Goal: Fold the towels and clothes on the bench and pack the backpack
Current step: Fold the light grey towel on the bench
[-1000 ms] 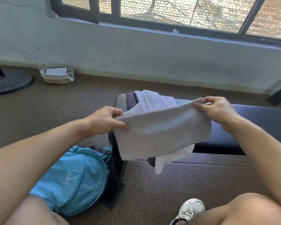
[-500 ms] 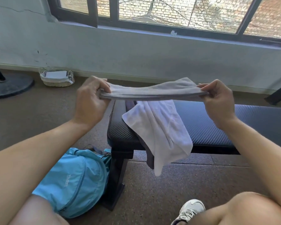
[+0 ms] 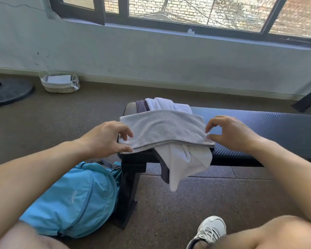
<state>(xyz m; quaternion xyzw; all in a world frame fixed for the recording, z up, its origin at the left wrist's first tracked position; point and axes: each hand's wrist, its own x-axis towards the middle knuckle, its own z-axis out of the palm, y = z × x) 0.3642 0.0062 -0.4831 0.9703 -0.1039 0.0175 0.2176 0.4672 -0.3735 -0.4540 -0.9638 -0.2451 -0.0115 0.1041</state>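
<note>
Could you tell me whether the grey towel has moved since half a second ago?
Yes. The grey towel has come down: it was held stretched in the air above the bench, and now it lies flat on the bench end, over the white cloth.

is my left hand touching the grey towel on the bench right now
Touching. In the head view, the left hand has its thumb and fingertips on the left end of the grey towel, which lies on the bench.
</note>
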